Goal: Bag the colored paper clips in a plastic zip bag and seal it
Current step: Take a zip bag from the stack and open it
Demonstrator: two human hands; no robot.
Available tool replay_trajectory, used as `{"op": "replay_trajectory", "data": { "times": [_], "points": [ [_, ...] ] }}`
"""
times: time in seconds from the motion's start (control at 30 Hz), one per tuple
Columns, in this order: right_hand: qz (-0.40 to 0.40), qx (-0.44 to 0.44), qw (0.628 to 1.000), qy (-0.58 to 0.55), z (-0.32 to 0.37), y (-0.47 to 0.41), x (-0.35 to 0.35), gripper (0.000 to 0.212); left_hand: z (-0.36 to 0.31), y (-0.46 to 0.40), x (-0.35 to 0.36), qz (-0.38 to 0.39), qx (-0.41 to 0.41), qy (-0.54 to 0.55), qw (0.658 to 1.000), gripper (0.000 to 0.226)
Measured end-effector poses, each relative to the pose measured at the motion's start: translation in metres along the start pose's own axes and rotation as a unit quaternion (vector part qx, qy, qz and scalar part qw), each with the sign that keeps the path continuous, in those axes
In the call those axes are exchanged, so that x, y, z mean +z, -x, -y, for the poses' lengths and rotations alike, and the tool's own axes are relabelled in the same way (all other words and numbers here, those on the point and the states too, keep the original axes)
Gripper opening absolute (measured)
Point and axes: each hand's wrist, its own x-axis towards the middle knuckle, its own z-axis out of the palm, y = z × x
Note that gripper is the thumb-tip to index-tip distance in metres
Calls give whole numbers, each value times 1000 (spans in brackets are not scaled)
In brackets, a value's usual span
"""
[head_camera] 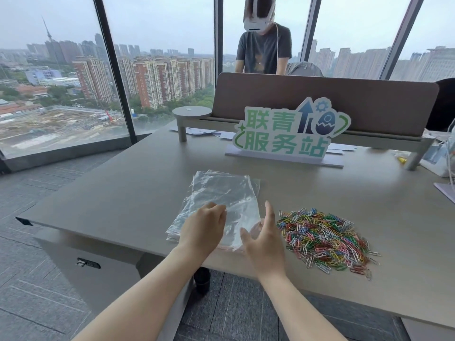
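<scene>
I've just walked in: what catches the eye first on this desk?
Probably the bright heap of colored paper clips at the right of the desk, beside a stack of clear plastic bags. The left hand and right hand reach over the bags; behind stands a green sign.

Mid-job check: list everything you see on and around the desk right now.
Zip bags: a stack, clear, desk centre.
Paper clips: loose pile, mixed colours, right of the bags.
Sign: one, green and white, behind the bags.
Divider: one, brown, far desk edge.
Desk: one, grey.
Another person: one, dark shirt, behind the divider.
Left hand: on the stack, fingers curled at a bag.
Right hand: open, at the stack's right edge.
</scene>
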Motion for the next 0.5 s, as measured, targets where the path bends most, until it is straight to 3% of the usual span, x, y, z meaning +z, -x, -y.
{"op": "replay_trajectory", "data": {
  "times": [0.1,0.17,0.2,0.23,0.3,0.5],
  "points": [
    [0,16,1000,9,1,1,-4,67,-10,-7,-8,-26,-13,27,999,36],
    [7,3,999,47,-1,2,-7,23,-15,-11,-14,-34,-27,35,998,37],
    [8,-4,999,52,-1,3,-9,22,-17,-13,-17,-38,-31,34,998,38],
    [9,-18,998,57,-2,2,-10,37,-18,-15,-21,-41,-33,27,998,38],
    [18,-27,998,62,-6,1,-16,44,-19,-19,-28,-42,-35,0,999,37],
    [34,-7,995,93,-23,-6,-36,24,-21,-29,-51,-43,-2,29,999,23]
  ]
}}
